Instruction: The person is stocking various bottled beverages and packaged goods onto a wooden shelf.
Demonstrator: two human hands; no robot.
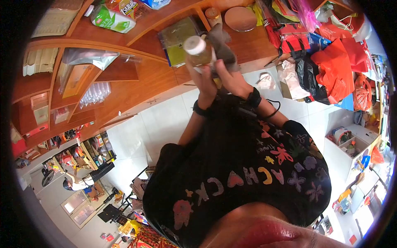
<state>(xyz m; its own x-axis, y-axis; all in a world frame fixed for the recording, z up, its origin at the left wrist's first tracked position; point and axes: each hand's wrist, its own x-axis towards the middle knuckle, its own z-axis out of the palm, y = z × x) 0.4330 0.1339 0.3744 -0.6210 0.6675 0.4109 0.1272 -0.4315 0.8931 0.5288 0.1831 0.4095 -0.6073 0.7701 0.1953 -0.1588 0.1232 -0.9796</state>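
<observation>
My left hand (202,80) is closed around a small clear bottle (201,57) with a white cap, which has a pale yellowish look. In my right hand (235,82) is a grey cloth (225,49), bunched up against the side of the bottle. The right thumb points up along the cloth. Both hands are close together in front of the wooden shelf (178,74), and some fingers are hidden behind the bottle and cloth. A dark band circles each wrist.
On the shelving stand a green-and-white bottle (111,18), flat plastic-wrapped packets (180,35), a jar (213,15) and a round pinkish lid or plate (241,19). Red bags (335,70) and a box are at right. Another person (78,182) is far off at lower left.
</observation>
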